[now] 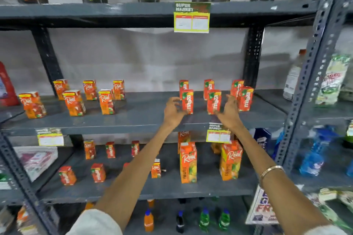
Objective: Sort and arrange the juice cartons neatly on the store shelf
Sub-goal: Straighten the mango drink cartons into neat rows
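Cartons: six small Maaza cartons (187, 101) stand in two rows on the middle shelf (133, 118), right half.
Handling: likely light, stiff, easily tipped; best pinched by the side faces.
Left hand (172, 110): fingers curled open beside the front-left carton, holding nothing.
Right hand (229, 112): fingers spread, empty, between two front cartons.
Room: bare shelf in front; edge close.
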The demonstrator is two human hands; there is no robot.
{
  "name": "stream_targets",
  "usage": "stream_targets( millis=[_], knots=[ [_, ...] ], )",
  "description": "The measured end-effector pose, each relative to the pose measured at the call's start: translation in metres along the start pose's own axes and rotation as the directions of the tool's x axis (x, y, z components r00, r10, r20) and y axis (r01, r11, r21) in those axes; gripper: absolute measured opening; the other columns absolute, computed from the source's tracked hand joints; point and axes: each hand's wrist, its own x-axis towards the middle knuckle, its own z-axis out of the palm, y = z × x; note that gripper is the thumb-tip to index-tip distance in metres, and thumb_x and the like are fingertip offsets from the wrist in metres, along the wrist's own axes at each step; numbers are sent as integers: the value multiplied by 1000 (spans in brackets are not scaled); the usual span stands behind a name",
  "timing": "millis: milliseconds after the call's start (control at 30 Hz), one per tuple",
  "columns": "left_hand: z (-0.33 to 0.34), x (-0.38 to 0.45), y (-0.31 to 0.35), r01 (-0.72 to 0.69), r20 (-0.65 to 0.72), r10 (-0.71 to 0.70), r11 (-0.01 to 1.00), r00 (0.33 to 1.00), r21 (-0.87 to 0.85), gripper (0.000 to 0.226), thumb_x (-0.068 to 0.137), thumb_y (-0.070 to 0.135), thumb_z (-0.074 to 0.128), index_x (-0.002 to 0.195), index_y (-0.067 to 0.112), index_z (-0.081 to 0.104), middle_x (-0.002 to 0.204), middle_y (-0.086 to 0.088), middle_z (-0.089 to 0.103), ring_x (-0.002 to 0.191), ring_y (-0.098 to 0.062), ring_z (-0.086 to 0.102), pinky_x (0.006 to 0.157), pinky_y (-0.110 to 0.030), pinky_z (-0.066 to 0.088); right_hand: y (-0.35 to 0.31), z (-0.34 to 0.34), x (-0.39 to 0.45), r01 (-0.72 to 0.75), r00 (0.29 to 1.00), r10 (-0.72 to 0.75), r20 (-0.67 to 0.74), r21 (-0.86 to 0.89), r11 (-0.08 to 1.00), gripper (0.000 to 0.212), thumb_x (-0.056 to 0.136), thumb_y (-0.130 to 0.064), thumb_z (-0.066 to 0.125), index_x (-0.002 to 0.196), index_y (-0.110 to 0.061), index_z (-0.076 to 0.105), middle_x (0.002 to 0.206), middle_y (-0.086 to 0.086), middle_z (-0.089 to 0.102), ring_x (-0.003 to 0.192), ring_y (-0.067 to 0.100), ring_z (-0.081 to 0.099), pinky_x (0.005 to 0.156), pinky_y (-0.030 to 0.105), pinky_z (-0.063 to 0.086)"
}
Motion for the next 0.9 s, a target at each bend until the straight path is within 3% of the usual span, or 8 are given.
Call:
stream_targets(
  millis=[100,233,333,567,900],
  knots=[
    [3,7,1,102,44,-105,992,993,70,89,73,12,86,144,6,33,138,-13,53,126,-28,54,107,-42,46,4,-4,9,-19,988,6,154,85,996,80,84,-25,78,144,-1,31,146,18,46,136,32,46,111,41,37],
    [4,17,1,128,179,-148,985,973,118,76,78,15,83,141,7,40,138,-14,58,118,-24,59,101,-36,47,11,-11,17,-3,962,-10,274,46,999,58,90,-21,71,137,-9,39,138,13,59,127,32,58,104,45,46],
    [8,20,2,137,161,-159,981,974,141,66,83,17,79,139,6,46,135,-14,61,121,-26,60,105,-39,48,14,-12,23,-3,953,-15,304,56,998,52,91,-21,69,136,-12,44,139,10,60,129,31,58,107,47,46],
    [8,24,0,132,144,-160,974,977,184,56,86,10,74,136,5,49,132,-14,63,121,-27,61,105,-40,50,14,-10,30,14,956,-32,290,65,998,54,90,-18,70,138,-11,47,140,10,60,129,29,59,108,45,44],
    [16,24,0,105,81,-136,946,987,306,54,94,22,67,143,13,46,142,-10,59,129,-28,58,112,-50,43,7,-11,30,-6,963,-3,271,31,1000,56,89,-14,71,140,-8,48,142,13,59,130,31,57,109,44,42]
  ],
)
